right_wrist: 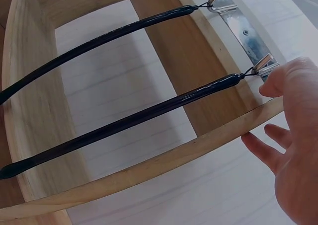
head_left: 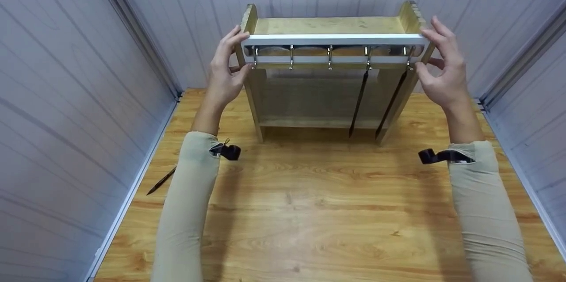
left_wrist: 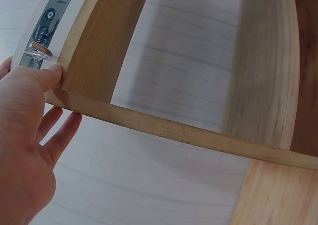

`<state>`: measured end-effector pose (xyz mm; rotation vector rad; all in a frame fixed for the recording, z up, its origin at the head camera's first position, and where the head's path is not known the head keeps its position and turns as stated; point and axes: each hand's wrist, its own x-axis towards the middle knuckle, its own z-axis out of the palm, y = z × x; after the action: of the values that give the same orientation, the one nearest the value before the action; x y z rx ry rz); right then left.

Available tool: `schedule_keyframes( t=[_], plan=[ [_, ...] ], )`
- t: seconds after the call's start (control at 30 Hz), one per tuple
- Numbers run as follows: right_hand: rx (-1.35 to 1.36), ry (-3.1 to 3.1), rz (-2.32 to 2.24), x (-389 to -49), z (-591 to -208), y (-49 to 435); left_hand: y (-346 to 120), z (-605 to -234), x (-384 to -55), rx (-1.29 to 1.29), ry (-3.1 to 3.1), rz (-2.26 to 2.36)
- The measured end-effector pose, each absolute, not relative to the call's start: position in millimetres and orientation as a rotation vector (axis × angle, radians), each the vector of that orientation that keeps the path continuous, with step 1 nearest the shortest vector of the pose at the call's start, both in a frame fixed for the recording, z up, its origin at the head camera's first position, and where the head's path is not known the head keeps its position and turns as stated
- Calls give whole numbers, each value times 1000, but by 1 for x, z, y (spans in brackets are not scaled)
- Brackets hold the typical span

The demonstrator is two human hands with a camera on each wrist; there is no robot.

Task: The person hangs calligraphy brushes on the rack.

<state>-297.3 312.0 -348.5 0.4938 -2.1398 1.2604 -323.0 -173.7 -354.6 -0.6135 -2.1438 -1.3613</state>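
Pale sleeves (head_left: 183, 211) reached forward from nearest the camera, each with a black device (head_left: 231, 152) strapped at the cuff. Beyond them, the left grip (head_left: 227, 67) was only slightly parted, thumb and fingers pinching one upper corner of a wooden rack (head_left: 327, 25), the thumb at the front by the end of a white hook rail (head_left: 336, 40). Opposite, the right grip (head_left: 447, 65) pinched the other upper corner in like manner, fingers on the wood's outer side. Rack and rail spanned the gap between both grips, the rack standing on a wood-grained tabletop (head_left: 309, 220). Five metal hooks (head_left: 330, 57) lined the rail; from the two nearest the right grip hung two dark brushes (head_left: 359, 103) by cord loops (right_wrist: 250, 72), tips down. A third brush (head_left: 160, 181) lay on the tabletop, nearer the camera than the left grip and outward of it, meeting the sleeve's edge. Pale panelled walls (head_left: 66, 96) rose behind and to either side of the grips.
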Motion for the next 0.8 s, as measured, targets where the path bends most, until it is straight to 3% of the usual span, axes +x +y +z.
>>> schedule_keyframes(
  t=[0.8],
  plan=[
    [548,-2192,1433,-301,-353,317,-174,-353,-325,-646,-2138,-1346]
  ],
)
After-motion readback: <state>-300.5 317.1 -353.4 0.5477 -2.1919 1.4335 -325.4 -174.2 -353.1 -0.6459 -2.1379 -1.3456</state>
